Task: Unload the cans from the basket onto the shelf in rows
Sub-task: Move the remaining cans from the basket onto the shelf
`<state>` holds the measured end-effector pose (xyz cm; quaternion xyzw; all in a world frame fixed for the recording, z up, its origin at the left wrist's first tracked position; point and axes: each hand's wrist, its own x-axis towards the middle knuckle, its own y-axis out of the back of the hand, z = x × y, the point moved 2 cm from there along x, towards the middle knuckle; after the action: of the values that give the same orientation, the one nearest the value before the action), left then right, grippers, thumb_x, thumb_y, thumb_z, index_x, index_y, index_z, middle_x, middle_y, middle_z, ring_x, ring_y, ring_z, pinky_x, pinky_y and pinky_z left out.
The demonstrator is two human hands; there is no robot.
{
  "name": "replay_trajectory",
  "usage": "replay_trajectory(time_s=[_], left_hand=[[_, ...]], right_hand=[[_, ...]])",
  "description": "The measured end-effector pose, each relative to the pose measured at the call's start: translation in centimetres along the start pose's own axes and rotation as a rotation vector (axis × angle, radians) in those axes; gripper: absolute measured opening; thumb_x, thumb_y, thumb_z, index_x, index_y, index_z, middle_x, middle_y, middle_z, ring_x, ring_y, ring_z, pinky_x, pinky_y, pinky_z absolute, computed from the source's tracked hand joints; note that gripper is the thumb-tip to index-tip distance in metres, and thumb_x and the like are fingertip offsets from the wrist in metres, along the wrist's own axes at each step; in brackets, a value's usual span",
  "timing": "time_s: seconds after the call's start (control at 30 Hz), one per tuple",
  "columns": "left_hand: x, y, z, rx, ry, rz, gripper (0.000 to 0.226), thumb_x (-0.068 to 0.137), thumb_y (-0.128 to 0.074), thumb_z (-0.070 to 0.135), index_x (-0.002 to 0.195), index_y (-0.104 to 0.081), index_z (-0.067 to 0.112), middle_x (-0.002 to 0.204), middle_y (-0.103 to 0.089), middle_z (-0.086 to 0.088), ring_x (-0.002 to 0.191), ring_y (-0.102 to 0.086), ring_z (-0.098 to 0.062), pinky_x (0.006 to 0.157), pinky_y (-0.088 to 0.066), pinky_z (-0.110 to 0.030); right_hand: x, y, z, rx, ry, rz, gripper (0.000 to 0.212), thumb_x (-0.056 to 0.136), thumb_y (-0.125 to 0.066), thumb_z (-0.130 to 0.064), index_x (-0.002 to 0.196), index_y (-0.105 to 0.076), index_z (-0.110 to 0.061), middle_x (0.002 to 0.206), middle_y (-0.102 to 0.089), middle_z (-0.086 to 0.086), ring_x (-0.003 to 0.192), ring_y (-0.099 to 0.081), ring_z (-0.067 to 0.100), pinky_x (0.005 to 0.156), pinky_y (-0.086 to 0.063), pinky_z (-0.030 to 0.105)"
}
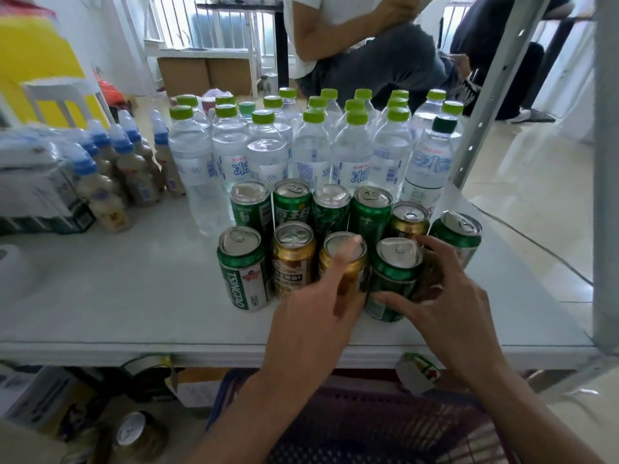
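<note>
Green and gold cans stand upright in two rows on the grey shelf. My left hand wraps a gold can in the front row, index finger lying over its lid. My right hand grips the green can beside it, thumb at the can's front and fingers behind it. Left of them stand another gold can and a green Tsingtao can. The back row holds several green cans and one gold can. The purple basket sits below the shelf edge under my forearms.
Clear water bottles with green caps fill the shelf behind the cans. Small blue-capped bottles and a wrapped pack stand at the left. A metal shelf post rises at the right. A person sits beyond the shelf.
</note>
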<state>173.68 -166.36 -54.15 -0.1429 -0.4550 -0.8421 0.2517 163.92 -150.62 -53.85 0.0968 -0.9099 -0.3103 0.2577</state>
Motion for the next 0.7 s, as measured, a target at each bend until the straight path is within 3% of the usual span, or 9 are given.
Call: replay_trajectory(time_s=[0.1,0.17,0.23,0.33,0.4,0.43,0.53,0.7], left_hand=[[0.1,3.8,-1.0,-0.089,-0.071,0.240,0.054,0.086,-0.076,0.031,0.132,-0.047,0.036,0.067,-0.060,0.011,0.056,-0.057,-0.007,0.054,-0.051,-0.017],[-0.2,6.6,-2.8,-0.127,0.001,0.432,0.055,0.077,-0.085,0.028,0.120,-0.051,0.028,0.076,-0.055,0.004,0.065,-0.054,-0.011,0.061,-0.048,-0.018],[-0.4,8.3,-5.1,-0.155,0.186,0.503,0.074,0.066,-0.090,0.036,0.124,-0.046,0.024,0.102,-0.056,-0.004,0.088,-0.056,-0.016,0.077,-0.049,-0.023],[-0.6,8.2,-9.0,-0.309,0.479,0.353,0.117,0.047,-0.093,0.060,0.142,-0.035,0.027,0.138,-0.047,0.004,0.123,-0.051,-0.015,0.103,-0.045,-0.036],[-0.4,7.3,-10.1,-0.504,0.530,0.169,0.142,0.027,-0.092,0.070,0.149,-0.031,0.031,0.147,-0.044,0.011,0.132,-0.048,-0.011,0.107,-0.041,-0.036],[-0.3,6.5,-10.5,-0.591,0.529,0.099,0.143,0.025,-0.096,0.064,0.149,-0.032,0.031,0.148,-0.046,0.011,0.131,-0.051,-0.006,0.107,-0.043,-0.036],[0.3,4.6,-10.4,-0.654,0.489,0.009,0.109,0.042,-0.096,0.020,0.138,-0.045,0.030,0.126,-0.064,0.011,0.103,-0.065,0.012,0.090,-0.055,-0.024],[0.5,3.6,-10.6,-0.573,0.477,0.081,0.092,0.053,-0.095,0.020,0.136,-0.056,0.023,0.115,-0.068,0.016,0.094,-0.065,0.013,0.073,-0.050,-0.005]], right_hand=[[-0.3,0.5,1.2,-0.011,-0.038,-0.061,0.093,0.053,-0.084,-0.059,0.135,-0.053,-0.028,0.107,-0.069,-0.009,0.082,-0.068,0.003,0.069,-0.047,0.007],[-0.2,2.1,2.1,0.028,-0.088,0.002,0.081,0.053,-0.084,-0.056,0.123,-0.058,-0.026,0.098,-0.070,-0.010,0.076,-0.069,0.002,0.061,-0.052,0.010],[0.0,3.9,3.5,0.040,-0.142,0.147,0.067,0.059,-0.087,-0.047,0.112,-0.055,-0.022,0.095,-0.068,-0.005,0.071,-0.069,0.009,0.055,-0.054,0.020],[0.6,4.3,6.7,-0.045,-0.285,0.144,0.075,0.066,-0.085,-0.045,0.125,-0.051,-0.013,0.111,-0.065,0.012,0.073,-0.062,0.012,0.062,-0.048,0.028],[1.3,3.1,8.1,-0.090,-0.312,0.020,0.078,0.075,-0.083,-0.043,0.138,-0.051,-0.011,0.122,-0.065,0.015,0.073,-0.061,0.010,0.062,-0.046,0.026],[1.7,2.6,8.4,-0.107,-0.289,-0.002,0.072,0.079,-0.081,-0.041,0.139,-0.053,-0.012,0.123,-0.067,0.013,0.071,-0.060,0.006,0.059,-0.044,0.022],[2.9,2.0,8.4,-0.101,-0.228,0.010,0.057,0.087,-0.075,-0.035,0.137,-0.057,-0.014,0.124,-0.070,0.009,0.069,-0.060,0.005,0.057,-0.042,0.018],[4.5,1.4,8.7,-0.115,-0.251,0.005,0.060,0.089,-0.072,-0.041,0.142,-0.058,-0.017,0.126,-0.071,0.007,0.081,-0.069,0.022,0.072,-0.047,0.031]])
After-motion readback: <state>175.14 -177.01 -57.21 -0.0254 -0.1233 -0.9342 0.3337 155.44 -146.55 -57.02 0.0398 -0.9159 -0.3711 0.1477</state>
